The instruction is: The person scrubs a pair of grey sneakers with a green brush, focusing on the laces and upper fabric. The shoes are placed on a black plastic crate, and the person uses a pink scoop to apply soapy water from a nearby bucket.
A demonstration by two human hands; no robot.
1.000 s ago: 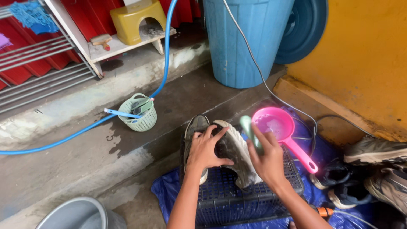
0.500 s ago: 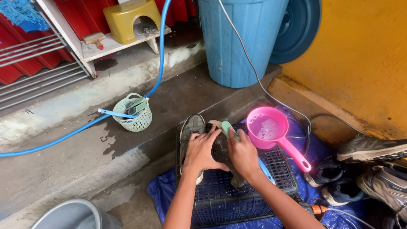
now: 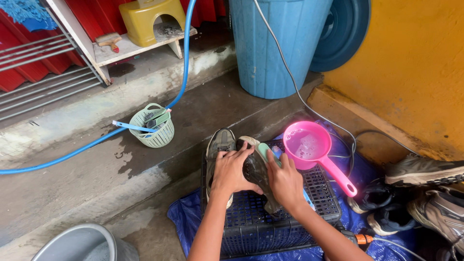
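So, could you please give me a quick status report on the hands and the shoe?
Left hand steadying dark shoe on blue crate. Right hand gripping green brush against it. Pink scoop close beside, not blocking.

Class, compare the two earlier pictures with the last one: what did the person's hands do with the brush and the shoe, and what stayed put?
The right hand brought the green brush down from the air onto the dark shoe, near the left hand, which kept its hold on the shoe. The pink ladle, the other shoe and the blue crate stayed where they were.
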